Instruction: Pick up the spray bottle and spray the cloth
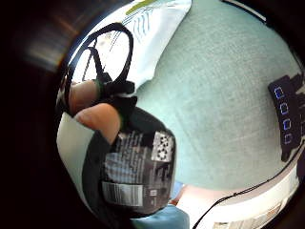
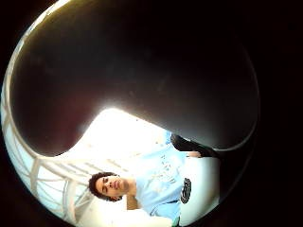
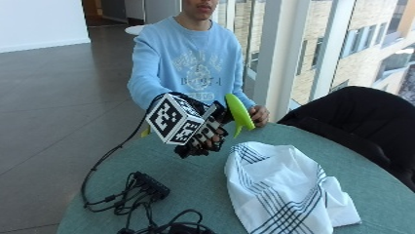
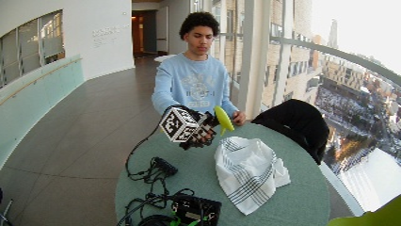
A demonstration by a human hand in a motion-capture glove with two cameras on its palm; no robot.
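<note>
My gloved right hand [image 3: 206, 132] is raised above the teal table [image 3: 195, 185] and grips the spray bottle, fingers curled round its dark body. The bottle's lime green spray head [image 3: 238, 113] sticks up beside the hand, towards the cloth side. The white cloth [image 3: 282, 190] with dark stripes lies crumpled on the table just beyond and below the hand. In the little finger side palm view the bottle's black label [image 1: 138, 171] lies close against the palm under my fingers [image 1: 97, 118], with the cloth [image 1: 155, 28] further off. The dark bottle [image 2: 142, 71] fills the thumb side palm view.
The person's bare left hand [image 3: 259, 115] rests at the table's far edge. A black power strip [image 3: 150, 185] with tangled cables lies near the table's left edge, and a black box [image 4: 196, 209] sits at the front. A dark jacket [image 3: 353, 119] hangs over a chair to the right.
</note>
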